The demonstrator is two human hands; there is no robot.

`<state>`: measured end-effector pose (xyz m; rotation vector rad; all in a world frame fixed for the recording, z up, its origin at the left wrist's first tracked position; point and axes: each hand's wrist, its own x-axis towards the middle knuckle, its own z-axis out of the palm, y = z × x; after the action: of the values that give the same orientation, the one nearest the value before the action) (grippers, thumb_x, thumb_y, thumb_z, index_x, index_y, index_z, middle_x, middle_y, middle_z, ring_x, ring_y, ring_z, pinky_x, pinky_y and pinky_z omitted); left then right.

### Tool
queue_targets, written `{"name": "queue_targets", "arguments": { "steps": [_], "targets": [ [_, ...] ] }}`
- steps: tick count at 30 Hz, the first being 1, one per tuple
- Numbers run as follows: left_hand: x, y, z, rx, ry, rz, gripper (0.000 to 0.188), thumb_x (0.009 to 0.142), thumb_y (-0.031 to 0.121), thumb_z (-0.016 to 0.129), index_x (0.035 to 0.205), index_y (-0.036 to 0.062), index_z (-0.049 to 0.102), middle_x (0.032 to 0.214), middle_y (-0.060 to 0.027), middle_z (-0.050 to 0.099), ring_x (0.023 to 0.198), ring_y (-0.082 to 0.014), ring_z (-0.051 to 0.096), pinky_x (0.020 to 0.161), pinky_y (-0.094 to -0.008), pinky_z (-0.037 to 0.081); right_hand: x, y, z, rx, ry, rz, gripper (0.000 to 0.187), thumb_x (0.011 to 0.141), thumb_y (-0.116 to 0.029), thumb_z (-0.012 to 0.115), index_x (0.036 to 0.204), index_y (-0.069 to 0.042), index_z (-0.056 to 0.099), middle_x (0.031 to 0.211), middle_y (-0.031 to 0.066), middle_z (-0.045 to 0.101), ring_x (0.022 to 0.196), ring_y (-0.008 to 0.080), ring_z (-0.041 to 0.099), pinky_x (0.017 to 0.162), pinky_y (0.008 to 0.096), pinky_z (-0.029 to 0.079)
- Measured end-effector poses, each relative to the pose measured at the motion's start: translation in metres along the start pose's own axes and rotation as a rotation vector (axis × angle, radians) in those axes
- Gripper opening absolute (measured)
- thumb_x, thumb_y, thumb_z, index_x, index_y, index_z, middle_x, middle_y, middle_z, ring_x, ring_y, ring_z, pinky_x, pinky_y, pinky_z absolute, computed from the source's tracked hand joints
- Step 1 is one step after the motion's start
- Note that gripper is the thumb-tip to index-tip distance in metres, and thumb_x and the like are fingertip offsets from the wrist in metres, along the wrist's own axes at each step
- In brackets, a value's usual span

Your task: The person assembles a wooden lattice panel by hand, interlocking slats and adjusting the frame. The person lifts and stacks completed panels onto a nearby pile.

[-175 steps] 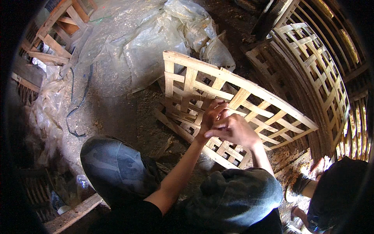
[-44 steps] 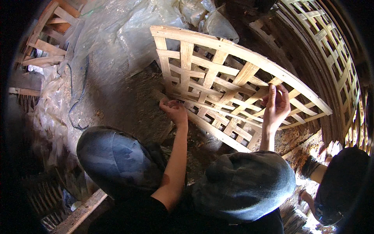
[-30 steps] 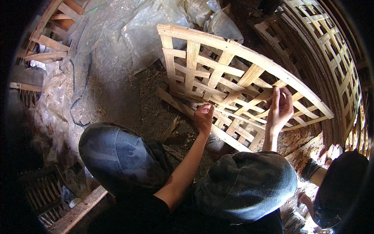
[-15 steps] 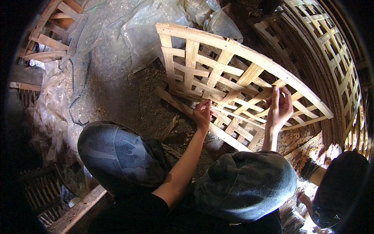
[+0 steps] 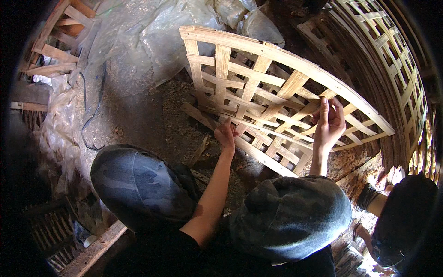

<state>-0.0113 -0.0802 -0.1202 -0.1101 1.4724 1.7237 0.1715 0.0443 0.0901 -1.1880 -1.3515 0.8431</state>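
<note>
Wooden lattice point(image 5: 291, 87) held tilted over the floor point(image 5: 138, 122), pinched below its upper rail in the right hand point(image 5: 329, 119), grip nearly closed, left hand point(image 5: 225, 135) curled by the lower edge, its hold impossible to tell

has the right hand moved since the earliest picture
Yes: the right hand has moved rightward, nearer the stacked lattice panels at the right.
</note>
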Motion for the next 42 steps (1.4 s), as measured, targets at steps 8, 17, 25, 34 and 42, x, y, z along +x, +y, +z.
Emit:
{"name": "queue_targets", "arguments": {
  "steps": [8,17,25,34,42],
  "targets": [
    [-0.022,0.013,0.02,0.267,0.053,0.17,0.018,0.086,0.022,0.062,0.09,0.0048,0.058,0.069,-0.0015,0.051,0.048,-0.0099,0.046,0.041,-0.0252,0.039,0.0,-0.003,-0.002,-0.071,-0.015,-0.041,0.019,0.09,-0.017,0.06,0.1,-0.001,0.059,0.064,0.0031,0.063,0.049,0.0034,0.05,0.043,0.018,0.037],
    [-0.018,0.025,0.031,-0.153,0.026,-0.151,0.016,0.084,0.023,0.068,0.089,0.009,0.061,0.061,0.003,0.045,0.046,-0.0073,0.038,0.043,-0.0243,0.03,0.0,0.004,-0.003,-0.114,-0.004,-0.045,0.02,0.09,-0.02,0.06,0.101,-0.002,0.059,0.061,0.0019,0.062,0.047,0.0042,0.05,0.043,0.0174,0.037],
    [-0.009,0.025,0.015,-0.285,-0.038,-0.171,0.015,0.085,0.021,0.065,0.092,0.0112,0.057,0.059,0.0038,0.041,0.051,-0.0084,0.042,0.043,-0.0245,0.033,0.002,0.003,-0.004,-0.073,-0.002,-0.037,0.022,0.09,-0.02,0.061,0.102,-0.003,0.059,0.058,0.0011,0.06,0.048,0.0032,0.05,0.042,0.0177,0.036],
    [0.0,0.05,0.004,-0.682,-0.072,-0.195,0.016,0.087,0.019,0.063,0.098,0.0085,0.061,0.073,0.0032,0.056,0.063,-0.0088,0.054,0.047,-0.0218,0.042,0.001,0.002,-0.004,-0.094,0.004,-0.057,0.022,0.09,-0.02,0.061,0.102,-0.002,0.059,0.054,0.0002,0.058,0.047,0.0029,0.049,0.042,0.0171,0.034],
    [0.002,0.037,0.005,-1.173,-0.152,-0.393,0.026,0.087,0.016,0.061,0.11,0.0061,0.06,0.082,-0.0019,0.066,0.061,-0.0069,0.061,0.048,-0.0181,0.052,0.0,-0.004,-0.001,-0.087,0.001,-0.038,0.02,0.09,-0.018,0.06,0.101,-0.001,0.058,0.054,0.0005,0.056,0.047,0.003,0.047,0.042,0.0176,0.034]
  ]
}}
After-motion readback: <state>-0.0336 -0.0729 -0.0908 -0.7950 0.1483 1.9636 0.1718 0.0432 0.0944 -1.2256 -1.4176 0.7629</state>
